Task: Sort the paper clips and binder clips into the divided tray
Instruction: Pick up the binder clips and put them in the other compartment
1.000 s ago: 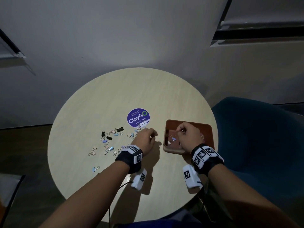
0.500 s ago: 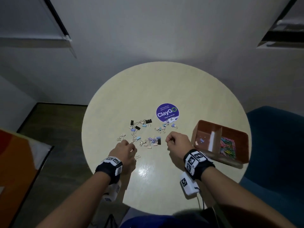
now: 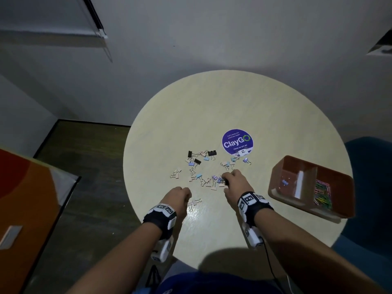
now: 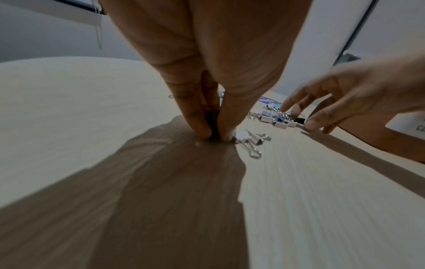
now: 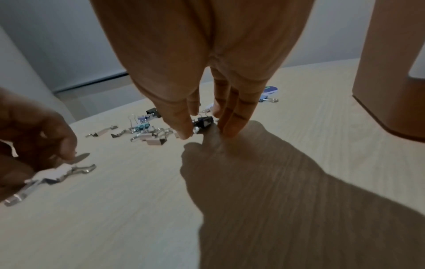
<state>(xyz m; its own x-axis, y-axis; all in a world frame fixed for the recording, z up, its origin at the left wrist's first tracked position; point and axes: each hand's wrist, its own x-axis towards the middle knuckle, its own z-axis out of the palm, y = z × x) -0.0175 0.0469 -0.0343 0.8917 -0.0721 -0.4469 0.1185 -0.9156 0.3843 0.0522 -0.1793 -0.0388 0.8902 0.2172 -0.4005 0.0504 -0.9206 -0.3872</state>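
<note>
Several binder clips in black, white, pink and blue lie scattered mid-table. My right hand reaches into the pile. In the right wrist view its thumb and straight fingers stand on either side of a black binder clip without closing on it. My left hand is curled near the table's front edge, and its thumb and forefinger pinch together at the end of a white binder clip. The brown divided tray sits at the right. It holds a blue binder clip in the left compartment and coloured paper clips in the right.
A purple round sticker is stuck to the round wooden table behind the clips. A blue chair stands right of the table, close behind the tray. An orange board lies on the floor at the left.
My right hand left the tray's left compartment and moved left to the clip pile. My left hand drew back toward the front edge onto the white clip. The head view swung left.
</note>
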